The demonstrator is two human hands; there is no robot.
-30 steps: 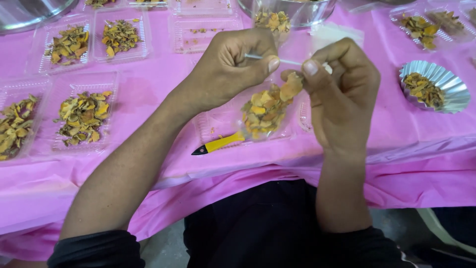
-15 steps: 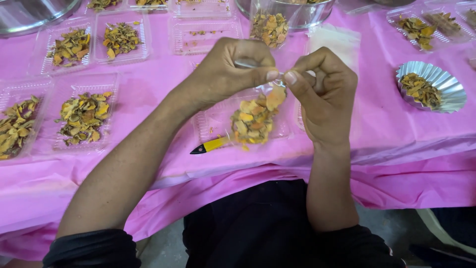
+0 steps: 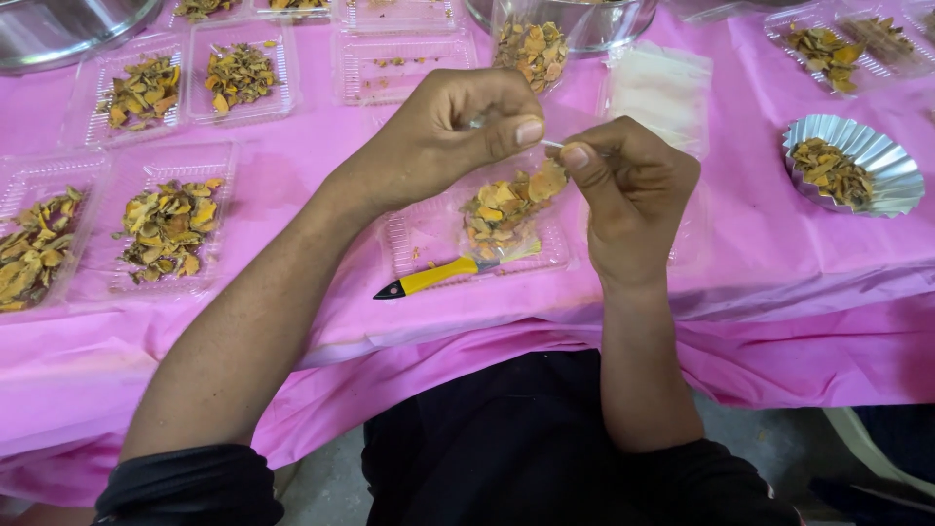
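Observation:
My left hand (image 3: 443, 131) and my right hand (image 3: 633, 190) are raised close together above a pink-covered table (image 3: 321, 321). Between them they pinch the top edge of a small clear plastic bag (image 3: 506, 209) filled with dried orange-yellow slices. The bag hangs down from my fingertips over a clear plastic tray (image 3: 424, 239). A small tool with a yellow handle and black tip (image 3: 429, 280) lies on the table just below the bag. Thumbs and forefingers of both hands are pressed on the bag's rim.
Several clear trays of dried slices (image 3: 170, 224) stand at the left and back. A silver fluted foil cup (image 3: 857, 175) with slices sits at right. Steel bowls (image 3: 58, 29) are at the back edge, a stack of clear bags (image 3: 662, 88) behind my right hand.
Both hands have moved closer together along the bag's top edge, and the bag has shifted slightly left and down with them.

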